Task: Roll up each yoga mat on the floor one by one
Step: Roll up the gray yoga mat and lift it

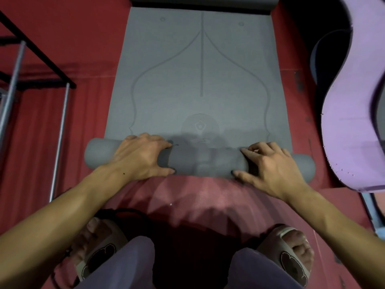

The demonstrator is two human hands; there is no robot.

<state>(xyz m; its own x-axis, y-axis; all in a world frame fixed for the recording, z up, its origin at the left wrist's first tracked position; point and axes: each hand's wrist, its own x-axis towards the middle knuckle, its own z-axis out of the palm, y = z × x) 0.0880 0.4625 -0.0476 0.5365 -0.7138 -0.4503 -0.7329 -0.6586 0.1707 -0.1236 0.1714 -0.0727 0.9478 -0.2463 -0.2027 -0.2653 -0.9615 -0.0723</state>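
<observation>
A grey yoga mat (200, 76) with embossed curved lines lies flat on the red floor, stretching away from me. Its near end is wound into a thick roll (203, 163) lying crosswise in front of my feet. My left hand (139, 157) rests on the left part of the roll, fingers over the top and thumb on the near side. My right hand (268, 163) lies on the right part in the same way, fingers spread over the top. Both ends of the roll stick out past my hands.
A purple mat (354, 101), loosely curled, stands at the right. A metal rack with black and silver bars (60, 130) stands at the left. Another dark mat edge (204, 2) lies at the far end. My sandalled feet (291, 253) are just behind the roll.
</observation>
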